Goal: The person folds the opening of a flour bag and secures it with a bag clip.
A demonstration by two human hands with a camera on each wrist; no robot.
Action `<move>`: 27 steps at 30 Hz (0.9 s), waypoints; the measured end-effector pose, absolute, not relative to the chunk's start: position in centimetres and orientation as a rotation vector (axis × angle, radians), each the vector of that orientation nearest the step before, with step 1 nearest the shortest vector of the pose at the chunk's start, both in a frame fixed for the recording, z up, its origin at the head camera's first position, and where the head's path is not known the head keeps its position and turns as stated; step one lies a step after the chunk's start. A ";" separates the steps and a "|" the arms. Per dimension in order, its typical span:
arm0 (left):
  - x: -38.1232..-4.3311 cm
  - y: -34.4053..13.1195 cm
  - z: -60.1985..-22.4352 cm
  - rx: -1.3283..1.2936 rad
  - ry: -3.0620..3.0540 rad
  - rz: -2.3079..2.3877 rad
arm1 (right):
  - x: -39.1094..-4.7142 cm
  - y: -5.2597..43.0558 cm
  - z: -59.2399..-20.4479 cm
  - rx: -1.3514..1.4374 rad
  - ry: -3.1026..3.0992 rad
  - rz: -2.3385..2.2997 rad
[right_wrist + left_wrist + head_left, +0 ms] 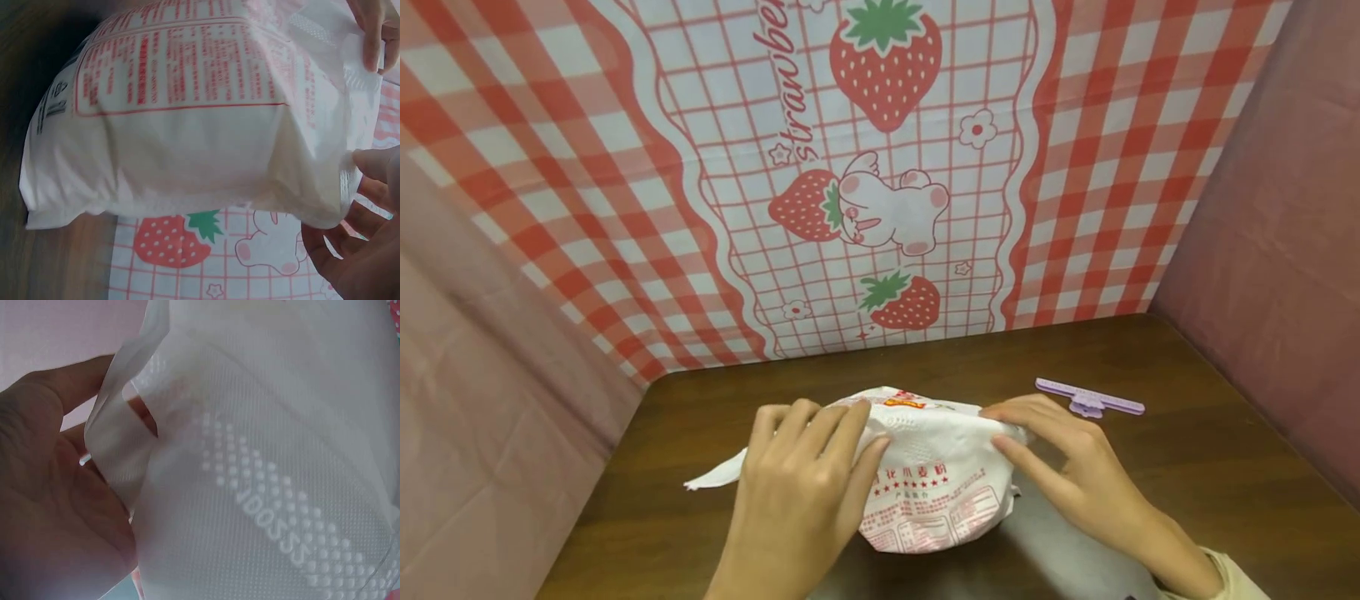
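A white flour bag (940, 500) with red print stands on the wooden table, its top edge folded over. My left hand (801, 479) pinches the folded top at its left part, thumb in front and fingers behind. At the right end of the same edge, my right hand (1078, 471) pinches the bag between thumb and fingers. In the left wrist view, the white top (269, 450) with raised dots and digits fills most of the picture, and a handle hole shows beside the fingers. The right wrist view shows the full, bulging body (187, 144) of the bag.
A lilac sealing clip (1090, 398) lies on the dark wooden table (1180, 467) behind the right hand. A narrow white end of the bag (718, 475) sticks out left of the left hand. Behind the table hangs a strawberry-patterned cloth (1075, 208), with pink curtains (1285, 208) at the sides.
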State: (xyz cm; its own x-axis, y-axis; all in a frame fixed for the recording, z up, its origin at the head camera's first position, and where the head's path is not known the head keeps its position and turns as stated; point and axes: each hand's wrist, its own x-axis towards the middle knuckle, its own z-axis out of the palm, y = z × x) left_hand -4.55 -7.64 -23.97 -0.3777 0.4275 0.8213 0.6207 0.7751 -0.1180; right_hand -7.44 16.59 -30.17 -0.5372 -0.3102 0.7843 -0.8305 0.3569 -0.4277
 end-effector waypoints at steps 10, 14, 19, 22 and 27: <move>-4.8 -9.0 -23.9 -0.913 -2.126 -0.297 | -9.3 17.8 -31.8 1.060 -1.933 0.963; -5.1 -9.2 -23.8 -0.945 -2.109 -0.341 | -10.0 18.7 -32.6 1.105 -1.945 0.906; -5.6 -9.6 -24.3 -0.970 -2.160 -0.388 | -10.2 19.5 -32.8 1.135 -1.988 0.869; -5.7 -10.2 -24.8 -0.982 -2.208 -0.379 | -10.3 19.6 -32.7 1.162 -2.007 0.860; -5.8 -10.7 -25.0 -1.023 -2.221 -0.387 | -10.2 19.7 -32.6 1.185 -1.998 0.856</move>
State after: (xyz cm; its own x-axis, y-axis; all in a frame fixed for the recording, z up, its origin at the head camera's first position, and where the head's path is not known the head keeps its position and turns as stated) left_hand -5.77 -10.66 -25.05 -0.4815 0.5659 0.6692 0.7587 0.6514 -0.0049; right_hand -10.16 19.71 -32.63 -0.3770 -0.4764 0.7943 -0.9037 0.3772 -0.2027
